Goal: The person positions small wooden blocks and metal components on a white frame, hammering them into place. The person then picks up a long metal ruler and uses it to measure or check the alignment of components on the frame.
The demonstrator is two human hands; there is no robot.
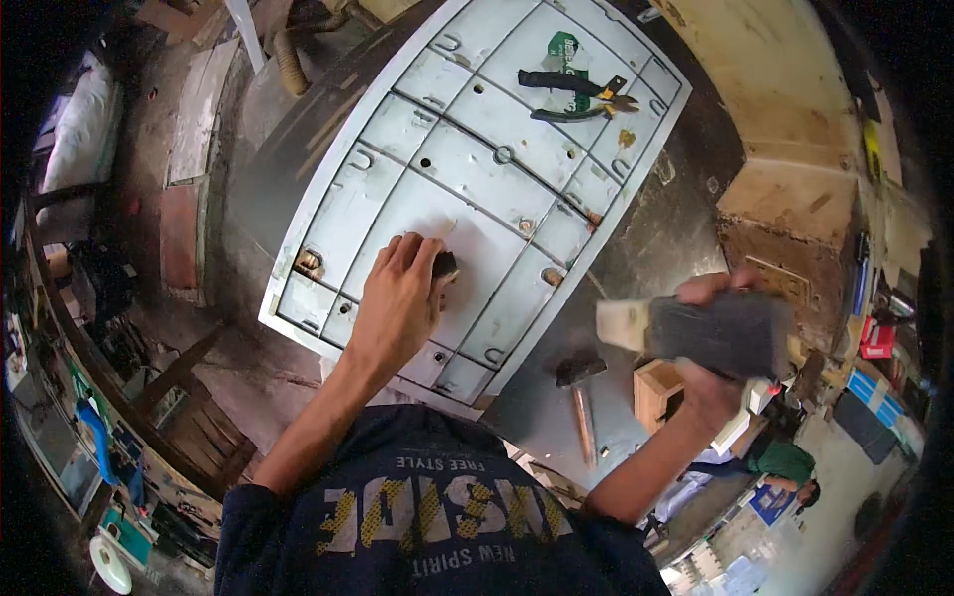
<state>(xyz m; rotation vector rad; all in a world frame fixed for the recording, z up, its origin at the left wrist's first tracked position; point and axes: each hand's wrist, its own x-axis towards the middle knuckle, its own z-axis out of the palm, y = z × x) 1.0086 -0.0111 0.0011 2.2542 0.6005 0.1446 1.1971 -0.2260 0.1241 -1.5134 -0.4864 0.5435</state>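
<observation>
My left hand (pixel 402 288) rests on a white ribbed panel (pixel 477 189), its fingers closed round a small dark block (pixel 446 265) with a pale worn spot. Raised off to the right, my right hand (pixel 714 392) grips a dark grey, blocky object (pixel 717 333) with a cream-coloured end (pixel 623 325); motion blurs it, so its kind is unclear. Pliers (pixel 581 97) with dark grips and yellow near the jaws lie on the panel's far part, over a green-and-clear plastic wrapper (pixel 564 58). Several holes and brownish patches mark the panel.
Right of the panel, a hammer (pixel 582 405) with a wooden handle lies on the dark work surface (pixel 527 397), near a small wooden box (pixel 656 392). A tan cabinet-like piece (pixel 790 199) stands at the right. Another person (pixel 785 465) in green is at the lower right.
</observation>
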